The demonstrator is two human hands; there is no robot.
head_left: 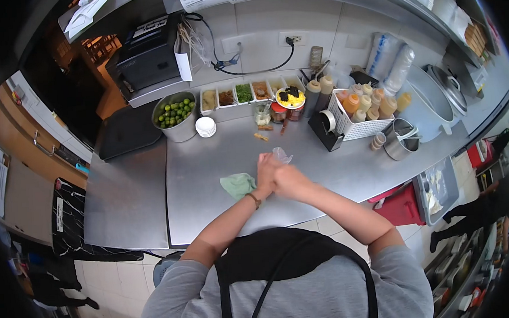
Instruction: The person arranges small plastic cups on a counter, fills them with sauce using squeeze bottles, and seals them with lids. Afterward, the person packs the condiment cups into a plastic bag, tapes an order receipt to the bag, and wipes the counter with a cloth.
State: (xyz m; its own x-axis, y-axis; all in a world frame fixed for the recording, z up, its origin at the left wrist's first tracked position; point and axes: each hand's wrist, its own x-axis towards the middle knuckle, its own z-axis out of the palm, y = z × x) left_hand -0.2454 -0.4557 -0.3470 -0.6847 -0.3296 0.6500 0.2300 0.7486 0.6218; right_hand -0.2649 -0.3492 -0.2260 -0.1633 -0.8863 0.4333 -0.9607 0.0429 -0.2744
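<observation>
My left hand (266, 171) and my right hand (292, 182) meet above the steel counter (204, 179), fingers closed together. A clear plastic bag (282, 155) sticks out just beyond them, and both hands appear to grip its lower part. A green cloth (238, 184) lies on the counter beside my left wrist, which wears a brown band. Beyond the hands, small brown pieces (261, 137) lie on the steel. What is inside the bag, if anything, is too small to tell.
At the back stand a pot of limes (174, 114), stacked white lids (205, 126), a row of topping containers (243, 93), a yellow-topped bowl (290, 98), a black tape dispenser (326, 131), a white bottle basket (362, 128) and a metal pot (401, 140). A person (487, 201) is at the far right.
</observation>
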